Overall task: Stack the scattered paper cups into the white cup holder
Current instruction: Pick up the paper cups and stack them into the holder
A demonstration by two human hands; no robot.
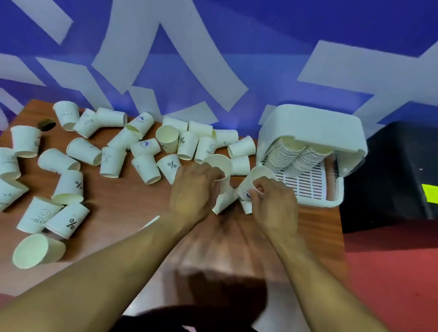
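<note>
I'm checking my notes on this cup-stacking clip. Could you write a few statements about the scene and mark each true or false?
1. Each hand grips a paper cup. True: the left hand holds the left cup, and the right hand holds the right cup.
2. The white cup holder is empty. False: two stacks of cups lie inside it.
3. The white cup holder sits at the left end of the table. False: it sits at the right end, beside a black box.
4. Most scattered cups lie to the left of the hands. True.
</note>
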